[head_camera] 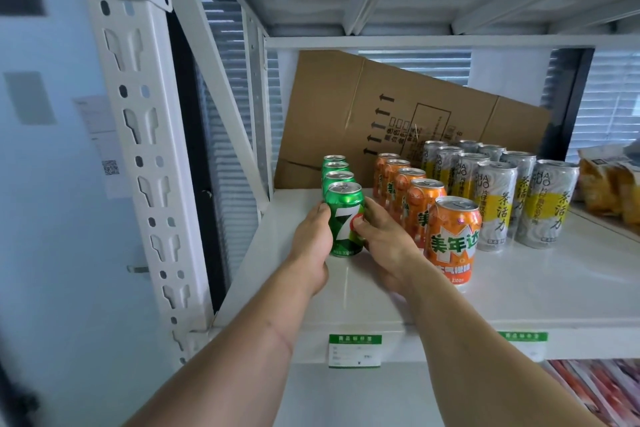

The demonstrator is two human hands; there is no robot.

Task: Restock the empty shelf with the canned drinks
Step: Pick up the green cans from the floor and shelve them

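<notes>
1. A white steel rack [145, 135] with slotted uprights is standing against a pale wall; window blinds [606, 97] are showing behind it.
2. The white shelf [519, 288] is carrying the drinks, with green price tags [355, 350] clipped to its front edge; their print is too small to read.
3. A flattened carton [398, 107] is leaning tilted at the back of the shelf, printed with arrows and blurred characters.
4. Tall silver-and-yellow cans [495, 204] are standing in rows at the right, lettered "HAO" with Chinese characters.
5. Orange cans [452, 239] are lining up in one file in the middle, the front one reading "美年达".
6. Green cans [337, 173] are forming a file at the left, just beside the orange file.
7. The front green can [344, 222], marked "7", is standing upright on the shelf at the head of that file.
8. The left hand [311, 246] is curling round its left side; the right hand [384, 246] is gripping its right side, thumb lying on the label.
9. Snack bags [606, 184] are lying at the far right.
</notes>
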